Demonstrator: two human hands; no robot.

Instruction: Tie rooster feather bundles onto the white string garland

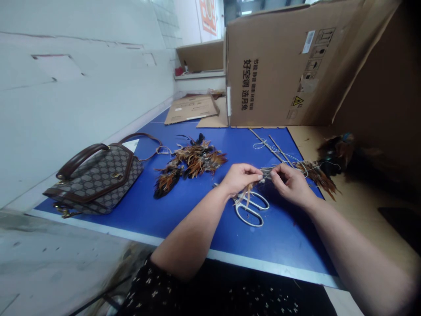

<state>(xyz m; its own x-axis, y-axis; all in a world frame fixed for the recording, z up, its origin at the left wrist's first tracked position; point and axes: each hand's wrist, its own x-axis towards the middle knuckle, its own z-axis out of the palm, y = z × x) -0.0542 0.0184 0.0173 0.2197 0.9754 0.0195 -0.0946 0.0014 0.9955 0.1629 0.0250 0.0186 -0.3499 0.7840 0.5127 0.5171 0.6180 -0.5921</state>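
My left hand (245, 177) is closed in a pinch on a small bunch of brown feathers (246, 193), whose tips hang below the fingers. Just to the right, my right hand (291, 184) pinches at the thin stem ends between the two hands; exactly what its fingertips grip is too small to make out. Under my hands lies a pair of scissors (251, 215) with pale loop handles, its blades mostly hidden by my left hand. Beyond my right hand, loose pale string (286, 154) trails over two thin sticks (268, 145). More brown feathers (320, 180) lie right of that hand.
A pile of brown and black feathers (197, 158) lies left of my hands on the blue table (138, 210). A patterned handbag (101, 180) stands at the left. Flat cardboard (190, 108) and a large cardboard box (272, 74) are at the back. Dark feathers (335, 149) lie right.
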